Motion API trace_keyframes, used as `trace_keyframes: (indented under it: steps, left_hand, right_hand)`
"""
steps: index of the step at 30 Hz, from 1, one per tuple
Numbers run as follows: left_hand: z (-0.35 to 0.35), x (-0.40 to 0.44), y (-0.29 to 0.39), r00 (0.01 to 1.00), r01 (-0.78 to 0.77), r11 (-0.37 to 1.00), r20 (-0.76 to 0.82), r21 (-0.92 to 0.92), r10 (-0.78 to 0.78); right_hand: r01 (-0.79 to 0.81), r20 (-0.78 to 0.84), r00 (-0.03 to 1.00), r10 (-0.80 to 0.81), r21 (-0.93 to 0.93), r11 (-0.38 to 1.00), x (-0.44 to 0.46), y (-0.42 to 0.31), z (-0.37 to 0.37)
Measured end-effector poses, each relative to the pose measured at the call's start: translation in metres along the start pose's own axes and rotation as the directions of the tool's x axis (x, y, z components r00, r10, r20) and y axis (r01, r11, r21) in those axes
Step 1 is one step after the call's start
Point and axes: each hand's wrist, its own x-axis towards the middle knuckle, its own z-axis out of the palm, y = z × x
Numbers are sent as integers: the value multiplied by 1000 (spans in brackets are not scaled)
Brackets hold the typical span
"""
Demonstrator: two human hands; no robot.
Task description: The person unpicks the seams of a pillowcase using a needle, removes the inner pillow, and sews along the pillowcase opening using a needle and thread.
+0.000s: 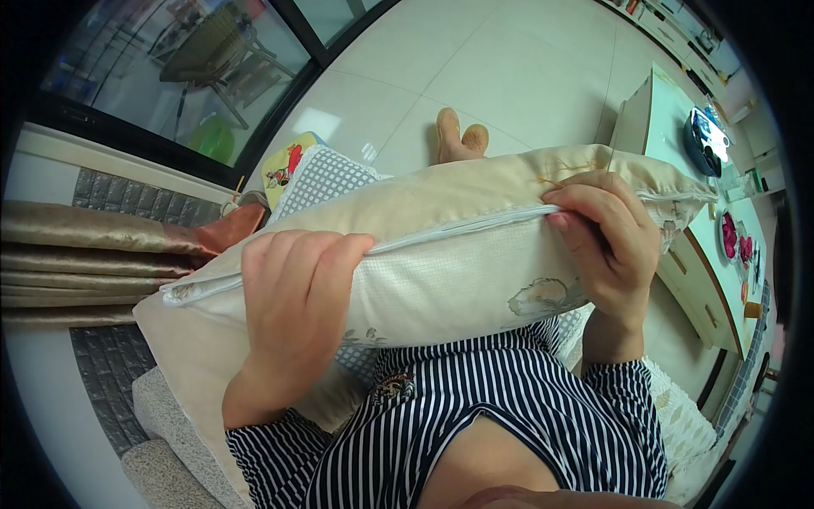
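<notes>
A cream cushion with grey flower prints lies across my lap, its zipper edge turned up. The white zipper runs along that edge and looks closed between my hands. My left hand grips the cushion at the left, fingers bent over the zipper edge. At the right, my right hand pinches the edge beside the zipper, thumb below and fingers above. Whether it holds the zipper's slider is hidden. Loose yellow threads lie on the plain beige side, close to the right fingers.
Under the cushion is a grey-and-white dotted cloth. A white table with a blue bowl and dark red items stands at the right. To the left hang brown curtains beside a glass door. Tiled floor lies ahead.
</notes>
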Motion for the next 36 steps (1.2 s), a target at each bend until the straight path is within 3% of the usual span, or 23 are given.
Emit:
trace_keyframes:
  steps: [4, 6, 10, 12, 16, 18, 21, 25, 27, 31, 33, 34, 36]
  left_hand:
    - [-4, 6, 12, 997, 73, 996, -22, 50, -72]
    - [-3, 6, 17, 985, 170, 984, -13, -54, -171]
    - [1, 10, 23, 983, 176, 982, -46, -72, -179]
    - [4, 13, 26, 924, 379, 885, 54, -271, -380]
    - [13, 21, 17, 949, 300, 860, 35, -414, -314]
    - [12, 26, 18, 912, 390, 740, 116, -548, -394]
    - [22, 27, 16, 914, 365, 684, 102, -632, -393]
    - [22, 25, 18, 896, 429, 700, 170, -572, -410]
    - [26, 22, 17, 978, 145, 972, -119, -185, -169]
    - [30, 29, 26, 951, 10, 996, -306, -85, -36]
    - [37, 26, 26, 949, 58, 962, -285, -266, -135]
    - [37, 26, 29, 949, 58, 962, -284, -267, -136]
    - [38, 25, 35, 943, 205, 907, -175, -367, -284]
  right_hand:
    - [16, -9, 1000, -16, 24, 1000, 1, 0, 5]
    - [26, -17, 1000, -26, 27, 999, 1, 1, 6]
    - [31, -20, 999, -31, 4, 1000, 0, 3, 5]
    - [31, -23, 999, -31, -3, 1000, -1, 5, 3]
    - [48, -19, 999, -47, 35, 998, -1, 7, 1]
    - [51, -15, 999, -51, 28, 998, -2, 8, 1]
    - [55, -20, 998, -54, 29, 998, -3, 9, 1]
    - [76, -17, 997, -76, 34, 997, -3, 12, 3]
    - [79, -16, 997, -79, 22, 997, -3, 11, 3]
    - [61, -17, 998, -61, 28, 998, -1, 11, 4]
    - [65, -18, 998, -65, 26, 998, 0, 10, 5]
    - [44, -20, 999, -43, 33, 999, 1, 9, 5]
    - [21, -23, 1000, -20, 38, 999, 2, 9, 5]
